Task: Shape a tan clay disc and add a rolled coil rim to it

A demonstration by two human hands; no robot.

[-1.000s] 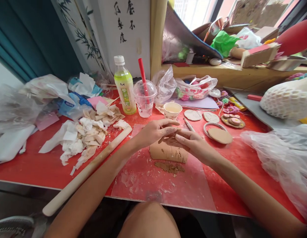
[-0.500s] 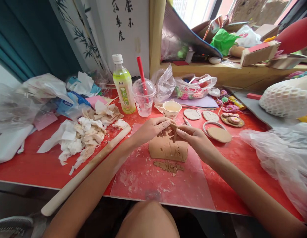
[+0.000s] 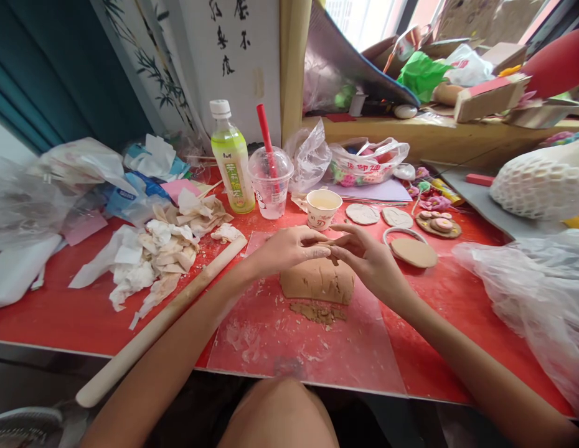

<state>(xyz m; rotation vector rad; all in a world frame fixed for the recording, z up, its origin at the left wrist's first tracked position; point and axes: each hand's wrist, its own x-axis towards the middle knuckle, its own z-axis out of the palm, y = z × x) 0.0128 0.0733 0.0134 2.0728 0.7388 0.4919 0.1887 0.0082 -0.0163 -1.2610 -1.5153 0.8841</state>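
Observation:
My left hand (image 3: pixel 292 247) and my right hand (image 3: pixel 371 258) meet above a block of brown clay (image 3: pixel 317 283). Between their fingertips they pinch a small piece of clay (image 3: pixel 335 261), mostly covered by the fingers. Both hands are closed on it, thumbs towards each other. The clay block lies on a clear sheet (image 3: pixel 289 348), its top partly hidden behind my hands. Flattened clay scraps (image 3: pixel 320 312) lie just in front of the block. A paper cup (image 3: pixel 324 210) of cloudy liquid stands just beyond my fingers.
A long rolling pin (image 3: pixel 163 320) lies slanted on the left, beside crumpled tissues (image 3: pixel 154 255). A drink bottle (image 3: pixel 231 158) and a plastic cup (image 3: pixel 271 183) with a red straw stand behind. Right are a clay disc (image 3: pixel 414 254), decorated clay (image 3: pixel 437 224) and plastic bags (image 3: pixel 527 292).
My fingers have shifted around the small piece of clay. The left hand has moved slightly down and right, and the right hand's fingers have lifted, leaving less of the clay showing.

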